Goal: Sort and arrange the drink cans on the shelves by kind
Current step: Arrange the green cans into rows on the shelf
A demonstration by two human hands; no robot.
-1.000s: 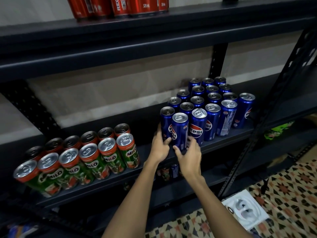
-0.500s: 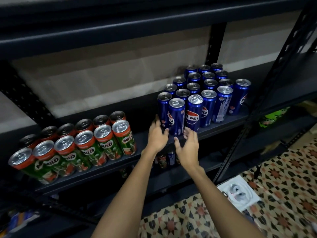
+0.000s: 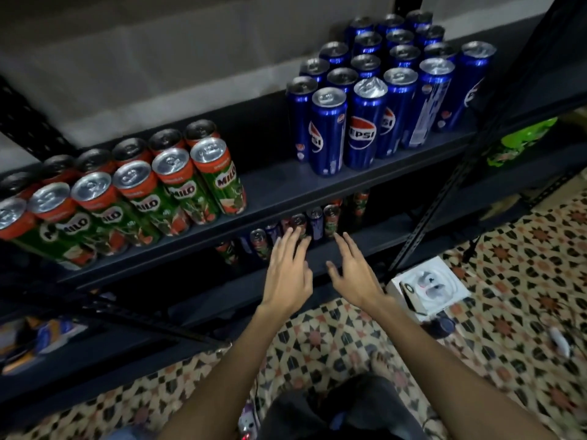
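Blue slim aluminium Pepsi cans (image 3: 365, 122) massed right, green-and-red Milo cans (image 3: 178, 188) ranked left on dark metal shelf (image 3: 273, 192), grouped by kind; mixed unsorted cans (image 3: 314, 222) on lower shelf, hence left hand (image 3: 287, 274) and right hand (image 3: 354, 274) reaching there, grip spread, holding nothing.

Left hand (image 3: 287, 274) and right hand (image 3: 354, 274) empty below Pepsi cans (image 3: 362, 122).

Dark metal shelving (image 3: 317, 185) against pale wall (image 3: 158, 58), patterned tile floor (image 3: 508, 281).

Bare shelf (image 3: 270, 188) gap between Milo cans (image 3: 178, 192) and Pepsi cans (image 3: 362, 122); hands-width passage.
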